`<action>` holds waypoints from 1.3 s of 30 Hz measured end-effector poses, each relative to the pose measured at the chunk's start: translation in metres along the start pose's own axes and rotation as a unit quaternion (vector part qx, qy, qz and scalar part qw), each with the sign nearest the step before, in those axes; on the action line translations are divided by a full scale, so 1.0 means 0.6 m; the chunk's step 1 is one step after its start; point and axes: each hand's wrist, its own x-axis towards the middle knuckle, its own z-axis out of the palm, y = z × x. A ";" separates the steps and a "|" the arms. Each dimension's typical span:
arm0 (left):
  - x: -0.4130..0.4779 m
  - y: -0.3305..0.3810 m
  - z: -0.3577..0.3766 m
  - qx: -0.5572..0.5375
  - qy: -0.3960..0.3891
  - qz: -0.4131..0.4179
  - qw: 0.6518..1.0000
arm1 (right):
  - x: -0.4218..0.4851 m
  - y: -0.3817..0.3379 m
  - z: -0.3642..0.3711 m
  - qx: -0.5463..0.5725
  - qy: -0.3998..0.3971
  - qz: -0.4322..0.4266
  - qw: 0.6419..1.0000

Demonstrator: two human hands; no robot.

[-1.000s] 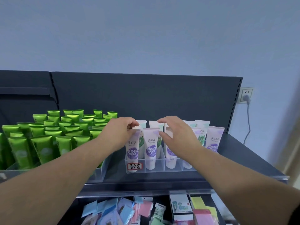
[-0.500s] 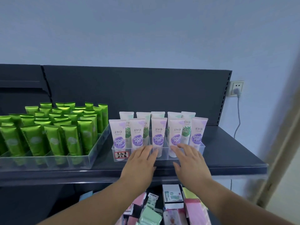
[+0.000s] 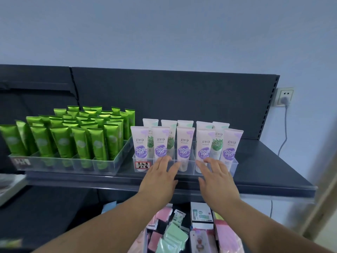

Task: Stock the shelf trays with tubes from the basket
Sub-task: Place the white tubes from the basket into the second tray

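Left hand (image 3: 160,179) lies flat with its fingers straight and slightly spread, fingertips over the front wall of the small clear tray (image 3: 234,164), holding nothing. Right hand (image 3: 218,181), just beside it, is equally flat and holds nothing. A second ago both hands were up at the tube tops; since then they have come down to the tray front, where they already lay half a second ago. Whether the fingertips press the wall cannot be told.

Farthest left on the dark shelf (image 3: 264,165) stands a large clear tray (image 3: 60,166) packed with upright green tubes (image 3: 80,143), too crowded to count surely. Beside it, the small clear tray carries a handwritten label (image 3: 142,164) on its front left corner. Inside stand the white tubes (image 3: 185,141), caps down: five with purple labels in the front row and five with green labels (image 3: 217,143) behind, ten in all. The two hands hide the lower ends of some front tubes and part of the front wall.

At the right, one wall socket (image 3: 284,96) holds a plug whose cable (image 3: 282,141) hangs down behind the shelf. Below, between the forearms, lie pink and green packets (image 3: 173,236) and one white box (image 3: 201,213).
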 end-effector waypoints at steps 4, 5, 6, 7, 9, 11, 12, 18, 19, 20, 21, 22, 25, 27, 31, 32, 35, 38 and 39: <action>-0.016 -0.012 -0.005 0.001 0.007 -0.003 1.000 | -0.003 -0.011 0.011 -0.004 0.018 -0.024 1.000; -0.021 -0.014 -0.007 0.002 0.009 -0.004 1.000 | -0.003 -0.015 0.014 -0.009 0.023 -0.027 0.999; -0.025 -0.017 -0.009 0.003 0.010 -0.005 1.000 | -0.004 -0.018 0.017 -0.016 0.025 -0.029 0.999; -0.029 -0.019 -0.010 0.004 0.011 -0.007 1.000 | -0.004 -0.020 0.020 -0.025 0.028 -0.029 0.999; -0.035 -0.022 -0.013 0.005 0.012 -0.010 1.000 | -0.005 -0.024 0.025 -0.032 0.035 -0.029 0.998; -0.040 -0.025 -0.014 0.007 0.012 -0.013 1.000 | -0.005 -0.029 0.029 -0.031 0.046 -0.024 0.998; -0.042 -0.027 -0.013 0.008 0.013 -0.015 1.000 | -0.004 -0.032 0.029 -0.030 0.055 -0.023 0.998; -0.050 -0.043 -0.009 0.021 0.012 -0.020 1.000 | -0.006 -0.046 0.028 -0.035 0.052 -0.039 0.997; -0.050 -0.045 -0.009 0.020 0.014 -0.021 0.999 | -0.007 -0.048 0.029 -0.039 0.042 -0.044 0.997; -0.051 -0.046 -0.008 0.020 0.014 -0.022 0.999 | -0.006 -0.049 0.030 -0.043 0.039 -0.047 0.997; -0.051 -0.047 -0.009 0.019 0.013 -0.024 0.999 | -0.005 -0.049 0.032 -0.048 0.037 -0.050 0.997; -0.052 -0.049 -0.009 0.020 0.012 -0.025 0.999 | -0.004 -0.051 0.033 -0.053 0.030 -0.053 0.997; -0.055 -0.054 -0.009 0.024 0.005 -0.026 0.999 | -0.008 -0.059 0.031 -0.039 0.024 -0.041 0.998; -0.057 -0.057 -0.010 0.024 0.001 -0.027 0.999 | -0.012 -0.063 0.028 -0.022 0.034 -0.029 0.999; -0.059 -0.059 -0.010 0.030 -0.003 -0.031 0.999 | -0.015 -0.065 0.023 -0.004 0.045 -0.039 0.998; -0.060 -0.058 -0.011 0.029 -0.007 -0.036 0.999 | -0.016 -0.066 0.022 -0.003 0.035 -0.047 0.998; -0.062 -0.052 -0.012 0.026 -0.010 -0.044 0.999 | -0.020 -0.061 0.023 0.023 0.034 -0.058 0.997; -0.063 -0.048 -0.017 0.020 -0.016 -0.044 0.999 | -0.023 -0.060 0.007 0.029 0.034 -0.052 0.998; -0.062 -0.049 -0.022 0.014 -0.020 -0.042 0.999 | -0.024 -0.062 0.002 0.032 0.033 -0.045 0.998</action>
